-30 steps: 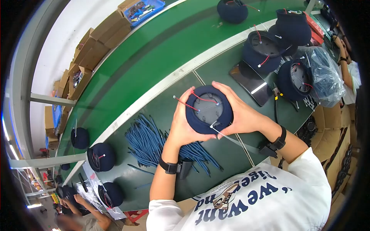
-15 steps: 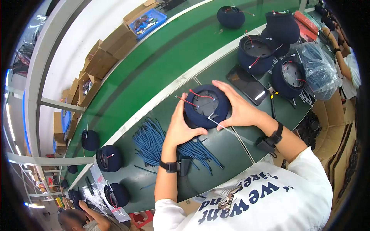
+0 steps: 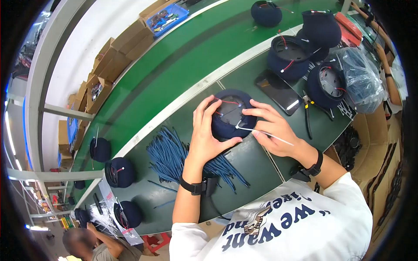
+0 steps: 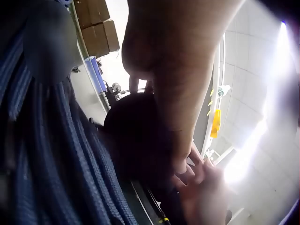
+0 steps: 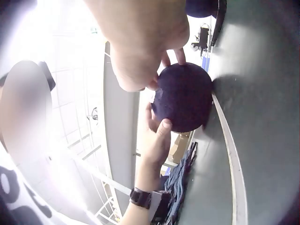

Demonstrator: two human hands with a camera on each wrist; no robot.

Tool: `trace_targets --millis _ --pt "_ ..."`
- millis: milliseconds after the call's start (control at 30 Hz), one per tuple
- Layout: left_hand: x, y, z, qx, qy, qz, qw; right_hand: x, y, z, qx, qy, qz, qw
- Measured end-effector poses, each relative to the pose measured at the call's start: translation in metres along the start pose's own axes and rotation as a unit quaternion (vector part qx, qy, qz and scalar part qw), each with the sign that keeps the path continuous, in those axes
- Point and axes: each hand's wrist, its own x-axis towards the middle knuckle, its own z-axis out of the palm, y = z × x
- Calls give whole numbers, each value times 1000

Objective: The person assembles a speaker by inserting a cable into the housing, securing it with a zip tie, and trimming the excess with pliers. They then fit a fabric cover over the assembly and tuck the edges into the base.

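A round navy fabric-covered piece (image 3: 226, 131) is held near the middle of the table (image 3: 257, 174), its open side up, showing a grey inner base (image 3: 230, 116) and thin red wires (image 3: 230, 102). The left hand (image 3: 204, 135) wraps the left side, fingers curved round the far rim and thumb along the near rim. The right hand (image 3: 275, 130) holds the right side, fingers bent onto the rim, thumb beside a narrow white tie (image 3: 281, 140) that runs from the near rim toward the right wrist. Whether the thumb pinches the tie is unclear.

To the near left lies a loose heap of blue cords (image 3: 167, 154). To the right are a glossy black flat device (image 3: 278, 92) and pliers (image 3: 307, 115) with black and yellow handles. Beyond them, similar navy pieces (image 3: 288, 58) cluster near a clear plastic bag (image 3: 361, 80). Along the far side runs a green surface (image 3: 170, 65), edged by cardboard boxes (image 3: 126, 48) and a blue tray (image 3: 174, 22) of small parts.
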Motion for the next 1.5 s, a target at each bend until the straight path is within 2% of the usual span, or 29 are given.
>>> trace_targets --millis 100,133,167,333,400,467,500,533,567,633,700,767,800,833,867,900,967,1000,1033,1067,1100,1167,1233,1267,1333,1400,1500 --pt "-5 -11 -14 -15 -13 -33 999 -1 6 0 39 11 29 999" --pt "-8 -19 -12 15 -12 3 1000 -2 7 0 42 16 33 998" --pt "-10 -20 -10 7 -10 -5 1000 -3 7 0 46 19 38 998" --pt "-14 -17 -10 -6 -6 -32 999 -3 13 4 51 54 21 997" --pt "-12 -9 -16 25 30 -28 999 -5 9 5 81 75 70 991" --pt "-27 -2 -33 131 -28 -125 983 -11 15 3 83 88 69 990" --pt "-35 0 -39 181 -58 -169 967 -16 17 -1 130 119 104 979" --pt "-42 4 -38 181 -64 -139 971 -24 13 -7 176 147 142 963" --pt "-50 7 -32 168 -74 -173 968 -31 9 -14 221 172 179 943" --pt "-62 3 -13 109 -93 -200 969 -40 8 -33 296 306 209 880" --pt "-61 5 -12 46 -86 -226 969 -53 12 -50 279 452 132 837" --pt "-62 8 -18 -22 -75 -260 962 -67 2 -67 326 304 44 894" --pt "-65 7 -25 -52 -65 -275 958 -58 -27 -63 324 204 46 922" --pt "-66 10 -36 -85 -60 -280 954 -44 -57 -55 387 90 87 914" --pt "-65 18 -45 -162 -17 -275 948 -33 -74 -57 432 -133 211 867" --pt "-63 31 -53 -238 25 -267 933 -10 -73 -54 401 -386 206 805" --pt "-54 67 -58 -299 90 -219 924 -15 -66 12 487 -443 228 718" --pt "-49 86 -60 -300 99 -223 922 -9 -75 29 589 -351 327 650" --pt "-51 90 -60 -282 99 -207 932 -2 -83 42 674 -249 415 558" --pt "-53 94 -58 -264 100 -190 940 2 -83 54 767 -130 388 494" --pt "-55 97 -57 -247 102 -174 948 12 -82 53 797 -72 289 526" --pt "-60 95 -51 -298 148 -183 925 32 -92 36 777 98 269 561" --pt "-62 84 -42 -379 204 -192 882 33 -82 28 769 127 184 599" --pt "-60 77 -36 -392 216 -184 875 32 -77 24 764 139 142 614" --pt "-48 70 -29 -394 187 -197 878 38 -65 16 731 163 109 653" --pt "-30 68 -25 -388 165 -208 883 41 -62 13 654 169 105 729" --pt "-8 57 -20 -323 140 -167 921 44 -57 10 444 158 136 871"
